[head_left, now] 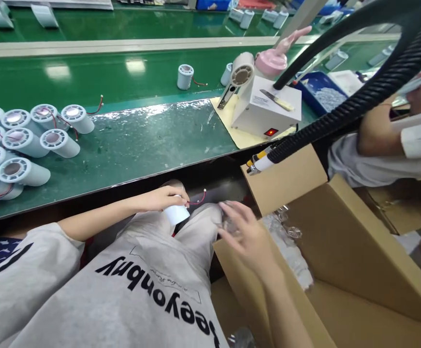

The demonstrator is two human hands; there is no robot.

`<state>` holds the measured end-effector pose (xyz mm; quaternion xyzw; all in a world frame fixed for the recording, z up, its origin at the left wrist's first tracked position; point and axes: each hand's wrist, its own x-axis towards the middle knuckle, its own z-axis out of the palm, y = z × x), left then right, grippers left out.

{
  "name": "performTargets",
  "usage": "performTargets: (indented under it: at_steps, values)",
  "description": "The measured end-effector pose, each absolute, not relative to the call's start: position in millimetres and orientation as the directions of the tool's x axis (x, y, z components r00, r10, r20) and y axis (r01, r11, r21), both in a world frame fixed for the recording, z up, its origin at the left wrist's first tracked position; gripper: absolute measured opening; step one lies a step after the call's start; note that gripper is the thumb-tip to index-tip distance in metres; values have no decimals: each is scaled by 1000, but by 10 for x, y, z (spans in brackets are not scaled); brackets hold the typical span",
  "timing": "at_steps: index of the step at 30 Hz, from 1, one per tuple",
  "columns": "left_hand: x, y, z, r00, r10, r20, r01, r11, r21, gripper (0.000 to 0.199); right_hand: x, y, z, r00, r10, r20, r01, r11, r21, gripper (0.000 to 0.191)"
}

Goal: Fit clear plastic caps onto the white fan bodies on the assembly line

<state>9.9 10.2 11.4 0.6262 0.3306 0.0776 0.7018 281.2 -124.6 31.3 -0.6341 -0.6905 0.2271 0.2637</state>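
My left hand (172, 197) is closed around a pale blue cylinder (177, 213) above my lap. A thin red wire (198, 200) with a small white plug sticks out from the cylinder to the right. To the right of it, my right hand (241, 231) is beside the open cardboard box, its thumb and fingers around a small clear plastic piece (228, 224), blurred. The piece and the cylinder are apart. Several similar cylinders (29, 171) with red wires stand grouped at the left of the green bench (152, 140).
A white machine (268, 106) with a lit red switch and a knife on top stands on the bench. A black ribbed hose (326, 123) arches over the cardboard box (370, 251), which holds clear plastic parts (286, 241). Another person's arm (379, 128) is at the right.
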Motion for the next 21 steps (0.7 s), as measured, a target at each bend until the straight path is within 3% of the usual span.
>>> performTargets:
  at_steps: [3, 6, 7, 12, 17, 21]
  values:
    - [130, 72, 163, 817, 561, -132, 256, -147, 955, 19, 2306, -1069, 193, -190, 969, 156, 835, 243, -494, 31]
    - [101, 32, 165, 802, 597, -12, 241, -305, 922, 20, 2169, -994, 77, -217, 970, 111, 762, 239, -602, 8]
    - [87, 25, 146, 787, 617, 6, 237, -310, 921, 23, 2165, -988, 64, -207, 974, 95, 708, 216, -672, 3]
    - [40, 44, -36, 774, 631, 54, 216, -344, 914, 63, 2174, -1003, 159, -17, 999, 42, 448, 45, -893, 40]
    - [26, 55, -85, 848, 529, 43, 118, -267, 956, 68, 2162, -999, 216, 166, 978, -130, 142, -154, -978, 50]
    - [34, 22, -9, 858, 513, -35, 117, -128, 985, 69, 2187, -994, 165, 224, 958, -182, -56, -174, -983, 51]
